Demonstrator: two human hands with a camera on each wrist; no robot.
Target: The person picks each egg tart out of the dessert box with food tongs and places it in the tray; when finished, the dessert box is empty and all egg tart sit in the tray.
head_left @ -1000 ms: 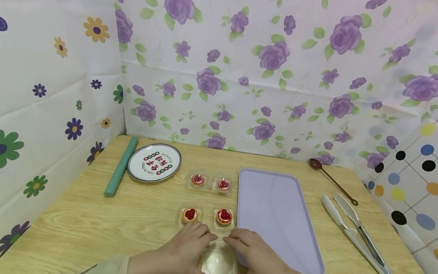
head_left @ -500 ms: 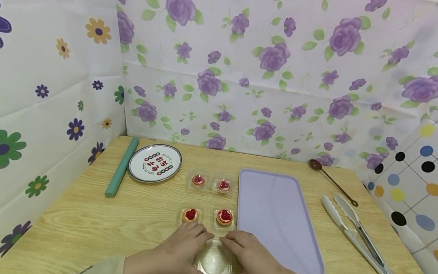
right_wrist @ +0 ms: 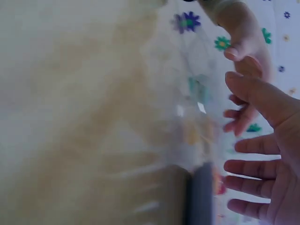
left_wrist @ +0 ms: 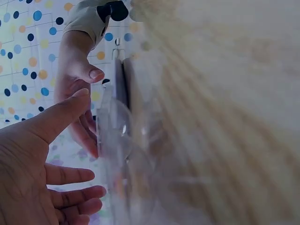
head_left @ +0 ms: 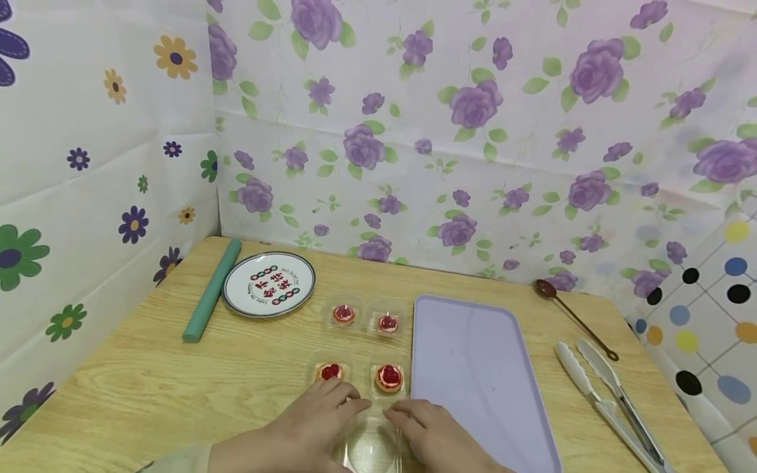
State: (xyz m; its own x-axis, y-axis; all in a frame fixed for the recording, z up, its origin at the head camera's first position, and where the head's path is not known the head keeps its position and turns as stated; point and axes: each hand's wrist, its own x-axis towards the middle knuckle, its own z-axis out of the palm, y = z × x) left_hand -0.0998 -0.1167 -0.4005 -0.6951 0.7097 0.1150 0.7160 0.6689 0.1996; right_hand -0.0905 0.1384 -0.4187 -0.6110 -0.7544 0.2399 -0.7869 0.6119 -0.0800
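Observation:
A clear plastic box (head_left: pixel 374 452) with a round raised shape lies at the table's front, partly hidden by both hands. My left hand (head_left: pixel 298 424) is at its left side, my right hand (head_left: pixel 440 437) at its right, thumbs toward each other. In the left wrist view the left fingers (left_wrist: pixel 75 197) are spread beside the clear plastic; in the right wrist view the right fingers (right_wrist: pixel 251 176) are extended. Whether they touch it, I cannot tell. Just beyond, small red-topped tarts (head_left: pixel 388 378) sit in clear boxes, the left one (head_left: pixel 330 372) partly covered by my left hand.
Farther back are two more boxed tarts (head_left: pixel 344 314). A lilac tray (head_left: pixel 479 374) lies close by my right hand. Silver tongs (head_left: pixel 615 407) and a brown ladle (head_left: pixel 576 318) lie to the right. A white plate (head_left: pixel 269 284) and a green rod (head_left: pixel 213 289) are back left.
The head view has tilted up slightly. Both hands stay around the clear box with only small shifts; the left fingers now overlap the front left tart more.

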